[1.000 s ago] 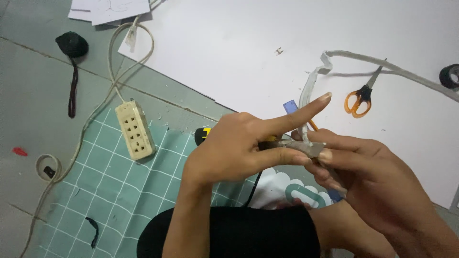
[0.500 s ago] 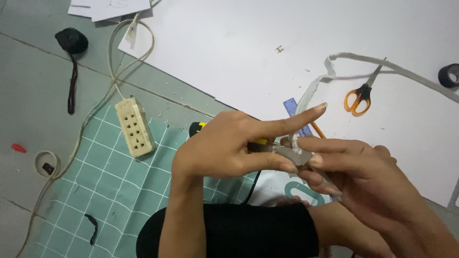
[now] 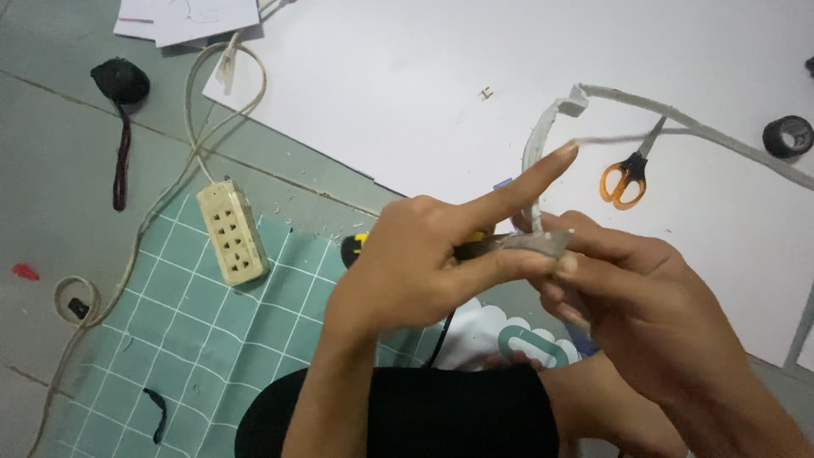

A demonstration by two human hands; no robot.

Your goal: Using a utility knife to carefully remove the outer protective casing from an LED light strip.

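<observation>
— What are the two hands doing, there in the middle of the frame?

— The left hand (image 3: 415, 271) and the right hand (image 3: 644, 314) are pressed close together. Both pinch the end of a flat grey-white strip of cable (image 3: 536, 170). The left index finger is stretched out straight and points to the upper right; the other fingers are curled on the strip end.

— And which way does the strip go?

— From the fingers its long axis rises nearly straight up, then it bends at a folded corner and runs to the right edge of the frame, over the large white sheet (image 3: 407, 93).

— Is there a tool in the left hand?

— Something yellow and black shows under the palm, but I cannot tell what it is.

— What lies around?

— The orange-handled scissors (image 3: 626, 174) lie at the right, just beside the strip, blades to the upper right. A cream plastic power strip (image 3: 232, 231) sits left of centre, at the edge of the green gridded cutting mat (image 3: 195, 339). A black tape roll (image 3: 787, 136) is at the far right.
</observation>
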